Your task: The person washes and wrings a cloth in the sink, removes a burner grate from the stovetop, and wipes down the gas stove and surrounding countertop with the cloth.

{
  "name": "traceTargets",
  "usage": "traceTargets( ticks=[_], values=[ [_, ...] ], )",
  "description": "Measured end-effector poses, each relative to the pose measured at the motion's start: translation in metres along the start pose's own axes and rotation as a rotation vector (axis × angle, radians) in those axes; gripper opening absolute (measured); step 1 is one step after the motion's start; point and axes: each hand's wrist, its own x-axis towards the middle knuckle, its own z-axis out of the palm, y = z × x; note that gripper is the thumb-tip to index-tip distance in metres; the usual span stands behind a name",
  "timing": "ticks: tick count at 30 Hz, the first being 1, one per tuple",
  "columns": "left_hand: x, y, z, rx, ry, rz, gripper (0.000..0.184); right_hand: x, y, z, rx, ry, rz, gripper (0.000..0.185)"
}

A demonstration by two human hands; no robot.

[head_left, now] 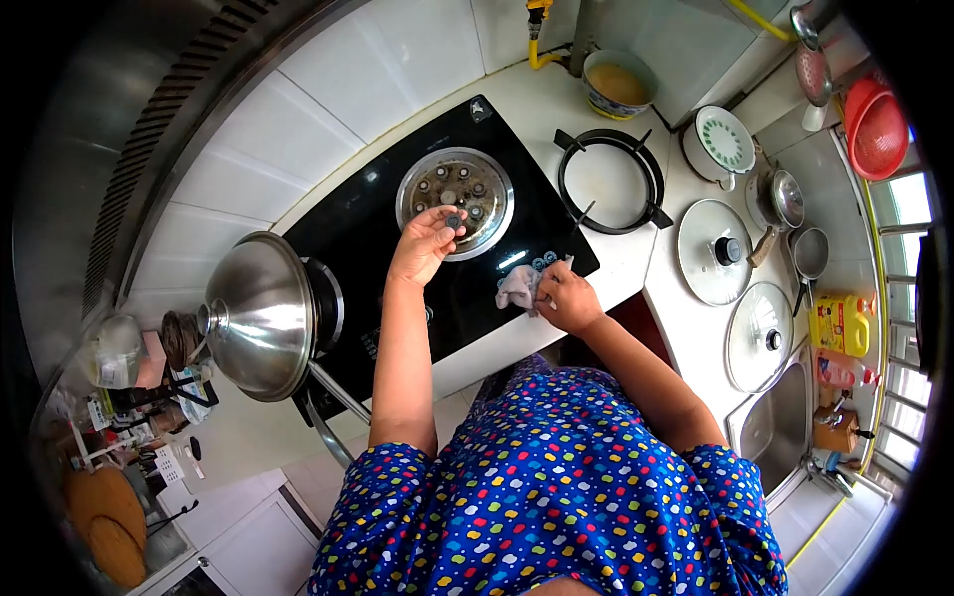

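Over the near edge of the round steel burner plate [405,189], my left hand [425,244] is closed, pinching a small dark round burner piece [454,221] between its fingertips. Several similar small knobs stand in a ring on the plate, whose middle looks stained brown. My right hand [569,300] is closed on a crumpled pale grey cloth [516,288] at the front right edge of the black glass stove [407,278]. Round control markings [543,260] show just beyond the cloth.
A domed steel-lidded wok [260,318] covers the left burner, its handles pointing toward me. Right of the stove lie a black pan support [660,189], a bowl of cloudy liquid [617,83], a white pot [722,141] and two glass lids [708,260]. The sink [778,422] is farther right.
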Motion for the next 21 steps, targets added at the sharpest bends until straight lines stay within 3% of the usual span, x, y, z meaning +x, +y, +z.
traceTargets(
  ticks=[4, 6, 7, 9, 16, 21],
  values=[
    [0.002, 0.0, -0.001, 0.032, 0.036, 0.0, 0.035, 0.0, 0.0, 0.0, 0.004, -0.007, 0.001, 0.012],
    [0.007, -0.003, -0.005, 0.452, 0.278, 0.034, 0.034, 0.0, -0.001, -0.002, 0.005, -0.011, 0.006, 0.012],
    [0.009, -0.005, -0.008, 0.451, 0.278, 0.033, 0.034, 0.0, -0.001, -0.003, 0.0, 0.002, -0.014, 0.012],
    [0.011, -0.008, -0.007, 1.312, 0.481, 0.085, 0.032, -0.001, -0.001, -0.002, -0.003, 0.013, -0.034, 0.012],
    [0.015, -0.022, 0.005, 1.7, 0.469, 0.168, 0.03, -0.001, 0.002, 0.001, -0.002, 0.043, -0.065, 0.011],
    [0.02, -0.02, 0.005, 1.768, 0.418, 0.146, 0.028, -0.001, 0.0, 0.0, 0.007, 0.036, -0.047, 0.011]
  ],
)
